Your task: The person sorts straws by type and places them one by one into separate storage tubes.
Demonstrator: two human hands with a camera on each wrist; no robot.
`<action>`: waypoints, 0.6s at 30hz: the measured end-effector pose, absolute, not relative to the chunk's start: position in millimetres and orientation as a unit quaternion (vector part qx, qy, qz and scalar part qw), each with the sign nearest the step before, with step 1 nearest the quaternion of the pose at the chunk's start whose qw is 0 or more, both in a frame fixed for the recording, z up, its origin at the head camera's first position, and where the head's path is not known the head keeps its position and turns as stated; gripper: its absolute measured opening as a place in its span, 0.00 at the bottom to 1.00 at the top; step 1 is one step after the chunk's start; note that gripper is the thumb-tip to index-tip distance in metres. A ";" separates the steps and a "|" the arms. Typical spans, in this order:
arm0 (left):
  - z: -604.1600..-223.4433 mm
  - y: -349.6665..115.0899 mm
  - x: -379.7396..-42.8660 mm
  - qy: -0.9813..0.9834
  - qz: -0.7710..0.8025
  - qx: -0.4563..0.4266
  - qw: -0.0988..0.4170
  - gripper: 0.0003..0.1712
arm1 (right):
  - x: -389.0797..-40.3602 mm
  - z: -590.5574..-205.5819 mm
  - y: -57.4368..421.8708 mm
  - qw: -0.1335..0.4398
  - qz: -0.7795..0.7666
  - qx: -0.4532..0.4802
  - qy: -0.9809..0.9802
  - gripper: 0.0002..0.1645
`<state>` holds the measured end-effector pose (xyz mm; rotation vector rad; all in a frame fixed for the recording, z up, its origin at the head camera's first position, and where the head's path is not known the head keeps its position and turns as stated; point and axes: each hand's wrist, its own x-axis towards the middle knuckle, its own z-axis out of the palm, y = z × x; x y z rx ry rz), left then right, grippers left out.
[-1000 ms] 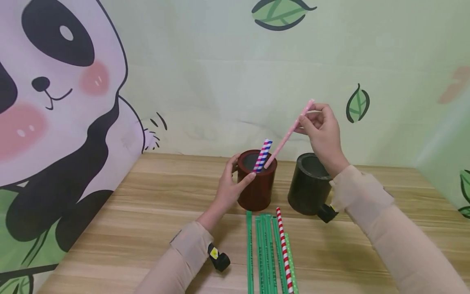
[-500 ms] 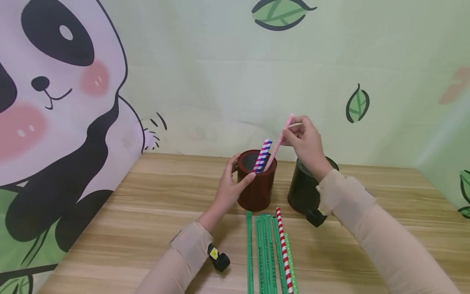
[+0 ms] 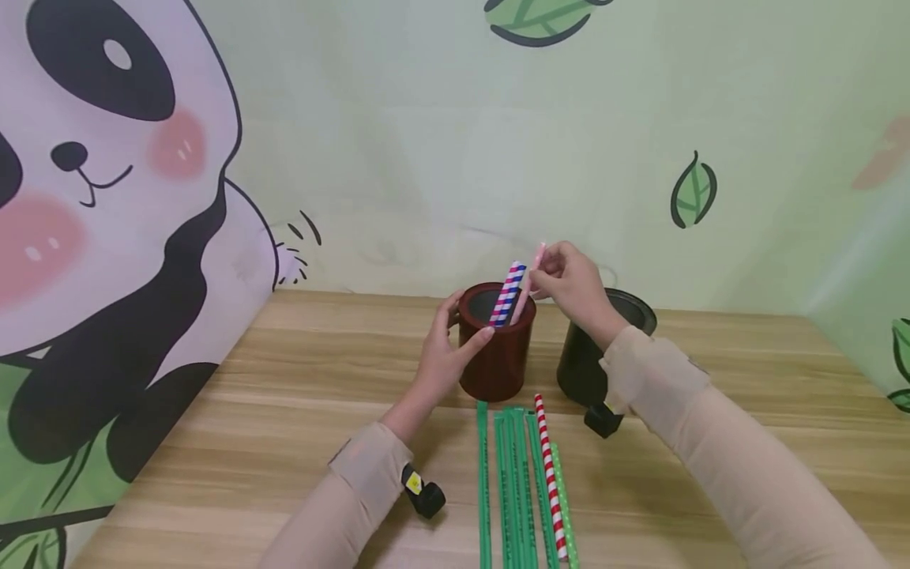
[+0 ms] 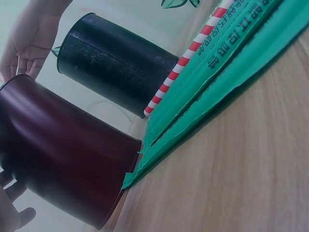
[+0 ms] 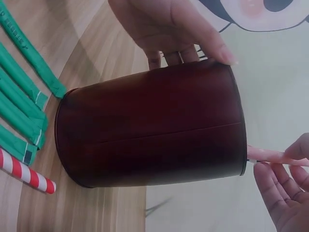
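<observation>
My left hand (image 3: 446, 354) grips the brown-red cylindrical holder (image 3: 495, 365) from its left side, thumb near the rim and fingers round the back. My right hand (image 3: 572, 286) pinches a pink straw (image 3: 524, 297) with pale dots, its lower end inside that holder. Striped straws (image 3: 508, 294), pink-and-white and blue-and-white, lean in the same holder beside it. In the right wrist view the pink straw (image 5: 270, 154) runs from the holder's mouth to my thumb and fingers. The lower ends of these straws are hidden by the holder's wall.
A black cylindrical holder (image 3: 583, 363) stands right of the brown-red one, partly behind my right wrist. Several green paper-wrapped straws (image 3: 515, 482), a red-and-white striped straw (image 3: 549, 474) and a green dotted straw (image 3: 564, 506) lie on the wooden table (image 3: 284, 411) in front.
My right hand has moved left and down, lowering the pink straw from above the rim into the brown-red holder. My left hand keeps its grip, and the head view has tilted slightly down.
</observation>
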<state>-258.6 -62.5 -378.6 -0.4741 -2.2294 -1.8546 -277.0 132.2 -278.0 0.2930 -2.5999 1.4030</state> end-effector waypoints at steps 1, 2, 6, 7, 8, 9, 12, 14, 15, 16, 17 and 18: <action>-378.7 -62.6 -258.7 -0.755 -0.627 -0.161 0.102 0.47 | -277.4 -278.0 131.7 0.082 0.467 0.096 -0.875 0.18; -379.0 -62.7 -259.0 -0.756 -0.627 -0.161 0.102 0.47 | -277.5 -278.2 131.4 0.078 0.461 0.093 -0.879 0.18; -379.9 -63.0 -259.8 -0.757 -0.625 -0.161 0.100 0.47 | -277.9 -279.6 130.7 0.066 0.446 0.089 -0.888 0.21; -379.9 -62.9 -259.8 -0.757 -0.625 -0.162 0.100 0.47 | -278.2 -280.0 130.8 0.063 0.442 0.088 -0.890 0.21; -380.0 -62.9 -259.9 -0.757 -0.625 -0.162 0.100 0.47 | -278.6 -280.5 131.0 0.060 0.441 0.086 -0.892 0.22; -379.9 -62.8 -260.0 -0.757 -0.625 -0.163 0.100 0.47 | -278.9 -280.8 131.1 0.058 0.439 0.086 -0.892 0.22; -379.8 -62.5 -260.0 -0.755 -0.626 -0.165 0.101 0.48 | -279.9 -281.1 131.4 0.053 0.435 0.085 -0.895 0.23; -379.8 -62.4 -259.9 -0.753 -0.628 -0.167 0.103 0.48 | -280.1 -280.8 131.3 0.051 0.433 0.086 -0.896 0.24; -379.9 -62.4 -260.0 -0.753 -0.628 -0.167 0.105 0.48 | -280.0 -280.7 131.3 0.051 0.431 0.088 -0.897 0.25; -379.9 -62.5 -259.9 -0.752 -0.629 -0.167 0.105 0.47 | -279.9 -280.6 131.3 0.050 0.430 0.090 -0.897 0.25; -379.9 -62.6 -259.9 -0.752 -0.629 -0.166 0.106 0.46 | -279.8 -280.5 131.2 0.050 0.429 0.091 -0.898 0.26; -379.9 -62.7 -259.9 -0.752 -0.629 -0.165 0.107 0.46 | -279.7 -280.4 131.1 0.049 0.428 0.092 -0.898 0.26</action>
